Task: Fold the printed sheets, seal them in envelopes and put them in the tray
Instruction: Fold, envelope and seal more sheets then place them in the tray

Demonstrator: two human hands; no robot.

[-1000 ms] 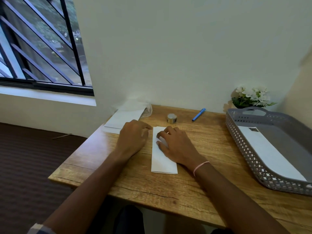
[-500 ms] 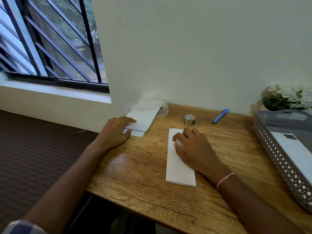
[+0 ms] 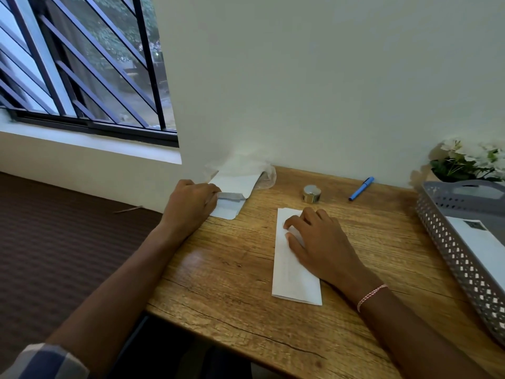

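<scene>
Far left: barred window [image 3: 82, 64] above a pale sill, dark ribbed floor [image 3: 54, 242] below. Left hand [image 3: 191, 203] at the table's back-left corner, fingers curled closed on the near edge of the top envelope [image 3: 232, 199] of a small stack; that edge lifted slightly off the wooden table [image 3: 218, 269], grey inner face of the flap showing. Stack of envelopes [image 3: 237, 181] lying partly in a crumpled clear plastic wrapper [image 3: 266, 173] against the wall. Centre: folded sheet [image 3: 292, 274], white, long and narrow, lying flat on the table with its long axis running away from the person. Right hand [image 3: 319, 244] resting palm down on the upper half of the folded sheet, fingers spread loosely and pressing on the paper, grasping nothing. Pink-and-white thread bracelet [image 3: 371, 296] on the right wrist. Behind the sheet, near the wall: small roll of clear tape [image 3: 311, 193] standing on its side face, apart from the sheet. Right of it: blue pen [image 3: 361, 188], lying at an angle. Far right: grey perforated tray [image 3: 451, 236] on the table, with one white envelope [image 3: 481, 247] lying flat inside, dark stamp mark at its far corner. Behind the tray: white flowers [image 3: 470, 160] with green leaves against the wall.
</scene>
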